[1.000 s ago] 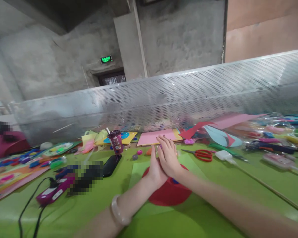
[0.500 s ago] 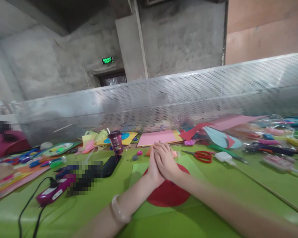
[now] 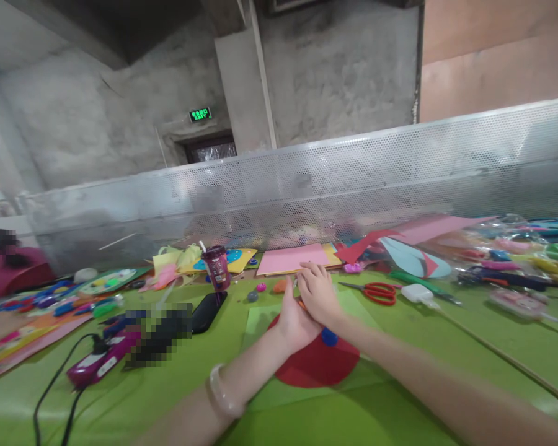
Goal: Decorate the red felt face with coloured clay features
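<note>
My left hand (image 3: 294, 321) lies palm up, a pale bangle (image 3: 224, 391) on its wrist. Across it my right hand (image 3: 319, 292) is laid flat, fingers pointing away from me. A bit of orange modelling clay (image 3: 302, 304) shows between the palms; the rest of it is hidden. Below them a red paper circle (image 3: 314, 367) rests on a light green sheet (image 3: 259, 322). On the circle, by my right wrist, sits a blue lump (image 3: 329, 336). Just beyond my left fingers is an orange lump (image 3: 279, 285), beside small pink (image 3: 261, 287) and grey (image 3: 252, 296) lumps.
Red-handled scissors (image 3: 379, 292), a white charger (image 3: 418, 294) and a stick (image 3: 502, 353) lie to the right. Leftward are a black phone (image 3: 209, 311), a purple cup with a straw (image 3: 217, 267) and a purple power strip (image 3: 103, 358). A perforated metal panel (image 3: 297, 192) stands behind.
My right hand has shifted slightly forward and right over the left palm. The blue lump on the red circle and the orange bit between the palms now show.
</note>
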`<act>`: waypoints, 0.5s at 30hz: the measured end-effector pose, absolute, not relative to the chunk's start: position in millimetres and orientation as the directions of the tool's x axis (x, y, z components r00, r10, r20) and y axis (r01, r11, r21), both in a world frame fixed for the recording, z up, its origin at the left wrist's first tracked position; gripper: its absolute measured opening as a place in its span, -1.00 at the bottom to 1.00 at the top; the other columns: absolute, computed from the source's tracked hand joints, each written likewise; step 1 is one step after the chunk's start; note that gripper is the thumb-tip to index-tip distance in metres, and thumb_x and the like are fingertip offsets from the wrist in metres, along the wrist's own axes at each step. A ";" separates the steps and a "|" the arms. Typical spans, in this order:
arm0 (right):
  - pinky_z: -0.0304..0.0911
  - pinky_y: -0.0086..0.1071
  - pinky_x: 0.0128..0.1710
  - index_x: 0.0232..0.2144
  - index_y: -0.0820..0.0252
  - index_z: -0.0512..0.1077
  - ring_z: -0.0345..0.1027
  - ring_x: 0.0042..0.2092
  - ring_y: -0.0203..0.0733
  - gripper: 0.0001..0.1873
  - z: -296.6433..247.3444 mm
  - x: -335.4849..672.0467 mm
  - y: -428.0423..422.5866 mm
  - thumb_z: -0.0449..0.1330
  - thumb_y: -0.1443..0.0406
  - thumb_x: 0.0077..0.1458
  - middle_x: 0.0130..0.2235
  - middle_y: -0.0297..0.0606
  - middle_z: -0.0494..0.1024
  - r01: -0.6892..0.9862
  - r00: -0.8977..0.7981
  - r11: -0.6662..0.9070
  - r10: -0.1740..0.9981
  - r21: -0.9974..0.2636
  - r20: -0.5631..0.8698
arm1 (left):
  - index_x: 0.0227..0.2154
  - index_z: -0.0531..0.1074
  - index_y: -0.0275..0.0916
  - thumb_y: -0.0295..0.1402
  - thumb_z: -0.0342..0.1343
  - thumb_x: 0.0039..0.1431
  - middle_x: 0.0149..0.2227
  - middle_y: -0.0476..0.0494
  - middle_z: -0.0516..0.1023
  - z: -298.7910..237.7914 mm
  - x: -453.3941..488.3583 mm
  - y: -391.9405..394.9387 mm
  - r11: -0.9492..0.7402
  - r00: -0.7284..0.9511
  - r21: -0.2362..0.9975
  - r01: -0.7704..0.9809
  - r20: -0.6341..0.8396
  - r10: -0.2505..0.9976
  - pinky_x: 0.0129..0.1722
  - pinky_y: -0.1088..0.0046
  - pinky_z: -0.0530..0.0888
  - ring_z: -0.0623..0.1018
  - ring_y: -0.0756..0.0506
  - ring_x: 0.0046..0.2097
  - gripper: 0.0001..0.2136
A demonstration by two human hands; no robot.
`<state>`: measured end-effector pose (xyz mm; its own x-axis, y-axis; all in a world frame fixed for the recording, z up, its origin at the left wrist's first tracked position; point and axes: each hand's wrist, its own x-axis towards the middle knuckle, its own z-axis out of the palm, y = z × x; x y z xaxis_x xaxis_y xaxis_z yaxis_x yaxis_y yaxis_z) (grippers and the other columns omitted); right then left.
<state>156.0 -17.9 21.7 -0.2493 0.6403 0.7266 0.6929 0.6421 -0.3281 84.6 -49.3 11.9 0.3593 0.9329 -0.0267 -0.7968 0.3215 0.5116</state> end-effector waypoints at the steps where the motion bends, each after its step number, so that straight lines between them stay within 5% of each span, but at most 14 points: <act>1: 0.06 -0.20 -0.06 -0.35 0.23 0.44 0.15 0.01 -0.04 -0.75 21.9 156.1 -17.0 -0.04 0.36 0.18 -0.04 -0.11 0.40 0.714 -0.257 0.624 0.656 -0.318 0.710 | -0.05 0.34 -0.29 0.03 -0.12 0.11 -0.09 -0.24 0.48 10.7 84.5 -47.9 0.332 0.365 0.516 -0.790 -0.040 0.930 -0.05 0.27 0.32 0.44 -0.21 -0.03 -0.47; 10: 0.12 -0.15 -0.10 -0.40 0.27 0.42 0.27 -0.10 -0.11 -0.77 28.8 163.4 -6.4 0.03 0.28 0.21 -0.26 -0.23 0.47 0.818 -0.223 0.484 0.764 -0.311 0.605 | -0.29 0.39 -0.38 -0.03 -0.22 0.18 -0.32 -0.31 0.50 11.9 86.2 -46.2 0.319 0.292 0.513 -0.797 -0.136 0.947 -0.26 0.35 0.39 0.49 -0.17 -0.29 -0.52; 15: 0.15 -0.22 -0.11 -0.43 0.28 0.42 0.30 -0.15 -0.17 -0.73 33.7 165.9 -2.8 -0.02 0.35 0.23 -0.29 -0.22 0.48 0.729 -0.272 0.595 0.705 -0.339 0.655 | -0.47 0.35 -0.33 0.00 -0.29 0.20 -0.48 -0.24 0.43 16.2 78.2 -42.4 0.245 0.194 0.500 -0.831 -0.151 0.969 -0.38 0.37 0.40 0.47 -0.13 -0.42 -0.49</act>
